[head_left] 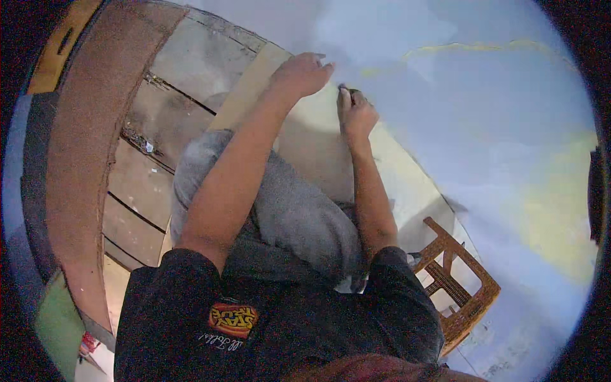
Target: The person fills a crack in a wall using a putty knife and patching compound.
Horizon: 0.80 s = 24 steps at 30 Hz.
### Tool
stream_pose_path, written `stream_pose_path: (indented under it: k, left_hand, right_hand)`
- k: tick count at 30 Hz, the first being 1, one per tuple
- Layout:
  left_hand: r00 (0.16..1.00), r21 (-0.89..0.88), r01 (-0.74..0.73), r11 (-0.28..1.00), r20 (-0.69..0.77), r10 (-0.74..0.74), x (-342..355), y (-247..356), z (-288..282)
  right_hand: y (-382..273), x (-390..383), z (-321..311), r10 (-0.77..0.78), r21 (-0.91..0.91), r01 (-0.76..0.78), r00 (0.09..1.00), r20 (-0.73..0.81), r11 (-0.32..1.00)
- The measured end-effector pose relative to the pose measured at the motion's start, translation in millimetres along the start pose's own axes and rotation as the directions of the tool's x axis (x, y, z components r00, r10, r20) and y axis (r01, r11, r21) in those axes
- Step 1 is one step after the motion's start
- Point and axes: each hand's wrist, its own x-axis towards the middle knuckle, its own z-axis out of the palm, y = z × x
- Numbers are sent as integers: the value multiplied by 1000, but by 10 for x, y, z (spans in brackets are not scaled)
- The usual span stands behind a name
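Observation:
My left hand (302, 74) rests near the edge of a broad pale surface (394, 83), its finger and thumb tips apart and nothing visible between them. A short way to its right, my right hand (359, 116) is closed, fingers bent together around a small dark object (344, 87) whose kind I cannot make out. Under both hands runs a cream-yellow strip (315, 108) along the border of the pale surface. Both forearms are bare and reach forward over my bent leg in grey trousers (286, 204).
A carved wooden chair or stool (468, 286) stands close by my right elbow. Worn panels with dark gaps (153, 172) lie to the left, beside a long brown board (83, 172). Yellowish patches (560, 210) mark the pale surface. A green piece (58, 325) sits lower left.

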Motion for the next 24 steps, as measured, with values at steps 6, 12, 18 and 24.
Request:
stream_pose_path:
  k: [6, 12, 18, 24]
  left_hand:
    - [996, 73, 13, 997, -84, -6, 202, -347, 234]
    - [998, -17, 60, 998, -20, -61, -62, 54, -60]
    - [998, 156, 1, 988, -65, 9, -53, 18, -49]
    - [994, -80, 110, 991, -13, -111, -205, 147, -196]
  right_hand:
    - [-54, -17, 122, 55, -62, -49, 993, 107, 997]
    - [20, 1, 20, 14, -14, -13, 998, 57, 1000]
    - [-12, 23, 38, -26, -23, 25, 999, -36, 999]
    - [-79, 40, -70, 43, 21, -43, 999, 22, 999]
